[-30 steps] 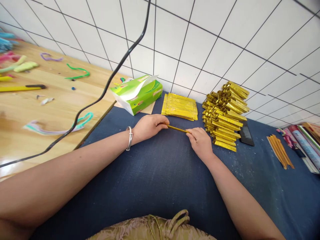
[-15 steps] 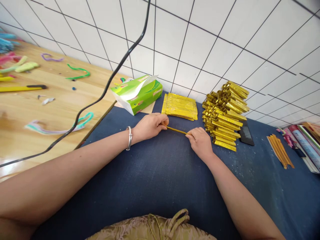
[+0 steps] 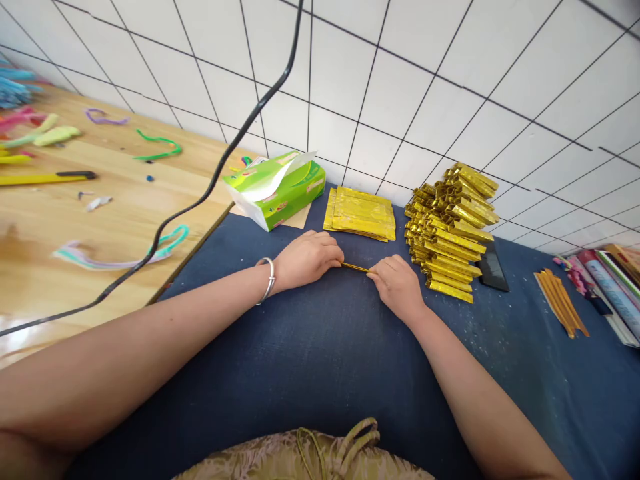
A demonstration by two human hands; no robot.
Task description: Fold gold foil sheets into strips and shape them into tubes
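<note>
A thin folded strip of gold foil paper is stretched between my two hands, just above or on the dark blue cloth. My left hand, with a silver bangle at the wrist, is closed on the strip's left end. At the right end my right hand pinches it between thumb and fingers. Both ends of the strip are hidden by the fingers. Just beyond the hands lies a flat stack of gold foil sheets. A tall pile of folded gold foil pieces stands right of my right hand.
A green tissue pack sits behind my left hand. A black cable hangs across the left. Pipe cleaners and a yellow utility knife lie on the wooden table. Rightward are a phone, brown strips and books.
My left hand has slid rightward along the strip, toward my right hand, so less of it shows between them. My right hand has shifted slightly left.
</note>
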